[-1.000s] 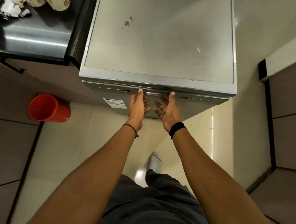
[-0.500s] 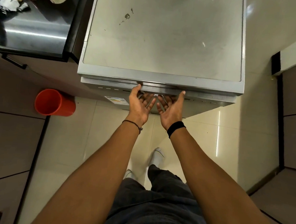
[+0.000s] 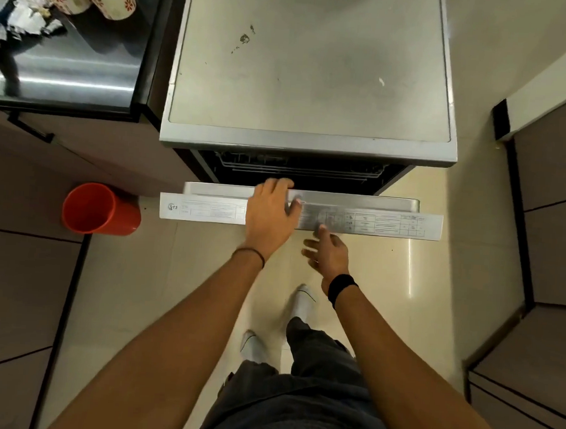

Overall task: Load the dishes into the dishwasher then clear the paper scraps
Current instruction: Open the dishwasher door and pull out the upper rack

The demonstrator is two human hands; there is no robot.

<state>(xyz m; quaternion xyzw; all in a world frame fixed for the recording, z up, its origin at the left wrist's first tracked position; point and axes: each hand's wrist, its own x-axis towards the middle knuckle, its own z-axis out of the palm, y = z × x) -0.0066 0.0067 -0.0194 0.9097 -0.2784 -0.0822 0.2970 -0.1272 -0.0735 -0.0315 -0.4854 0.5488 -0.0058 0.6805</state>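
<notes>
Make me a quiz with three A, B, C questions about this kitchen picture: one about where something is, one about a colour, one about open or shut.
1. Where is the red bucket?
A. On the counter
B. On the floor, left of the dishwasher
C. Inside the dishwasher

2. What colour is the band on the right wrist?
A. Black
B. White
C. Yellow

3. How is the dishwasher door?
A. Shut tight
B. Partly open
C. Taken off

Answers:
1 B: it sits on the pale tiles.
2 A: the band is plainly black.
3 B: a dark gap with a rack shows behind the door, and the left hand grips the door's top edge.
</notes>
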